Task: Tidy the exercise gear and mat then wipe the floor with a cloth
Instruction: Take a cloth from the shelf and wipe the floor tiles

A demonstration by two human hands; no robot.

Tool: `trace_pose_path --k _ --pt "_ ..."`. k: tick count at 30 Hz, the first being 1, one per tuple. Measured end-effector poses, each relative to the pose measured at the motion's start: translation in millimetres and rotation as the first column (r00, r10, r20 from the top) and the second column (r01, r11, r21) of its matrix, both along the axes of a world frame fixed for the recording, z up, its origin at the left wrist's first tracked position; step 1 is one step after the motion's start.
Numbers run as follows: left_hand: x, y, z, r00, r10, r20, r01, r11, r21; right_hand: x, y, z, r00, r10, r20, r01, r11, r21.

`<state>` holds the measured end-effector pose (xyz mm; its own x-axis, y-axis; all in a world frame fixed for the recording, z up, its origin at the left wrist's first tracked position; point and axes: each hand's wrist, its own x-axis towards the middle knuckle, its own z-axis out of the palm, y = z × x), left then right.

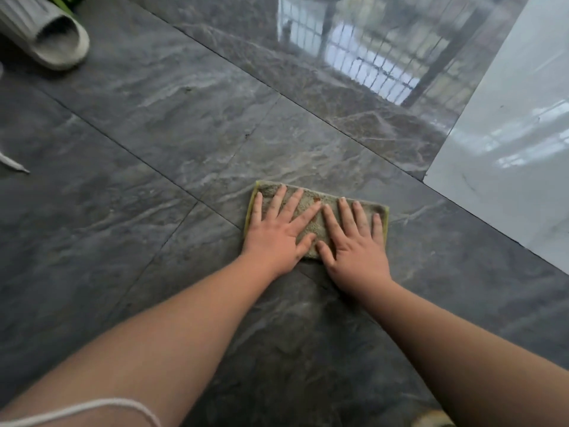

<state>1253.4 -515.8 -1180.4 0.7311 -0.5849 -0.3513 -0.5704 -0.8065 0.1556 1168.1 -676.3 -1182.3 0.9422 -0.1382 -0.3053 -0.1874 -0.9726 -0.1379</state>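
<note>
both forearms are bare to the frame's edge, no sleeves, rings or watch on the left hand (274,238) or right hand (354,251).

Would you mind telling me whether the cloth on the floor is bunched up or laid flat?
Flat. The cloth lies as a neat rectangle on the floor, under the left hand and right hand.

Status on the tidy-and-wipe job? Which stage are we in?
Wiping stage. No mat or exercise gear in view, so tidying looks done. Left hand and right hand press the folded cloth flat on the grey tiled floor. Remaining floor coverage can't be judged.
</note>
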Motion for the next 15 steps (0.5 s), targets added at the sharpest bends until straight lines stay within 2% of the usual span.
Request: trace_pose_path --k 4,9,15 --pt "-36 63 2 0.991 0.136 0.015 -0.136 0.991 0.0 -17 56 1 0.995 0.099 0.012 -0.1 0.995 0.024" --pt "-80 134 -2 0.943 0.331 0.045 -0.332 0.943 0.019 -22 113 5 0.949 0.314 0.015 -0.314 0.945 0.092" --pt "-82 166 -3 0.902 0.43 0.051 -0.43 0.903 -0.011 1 143 -1 0.914 0.403 0.044 -0.406 0.911 0.07"
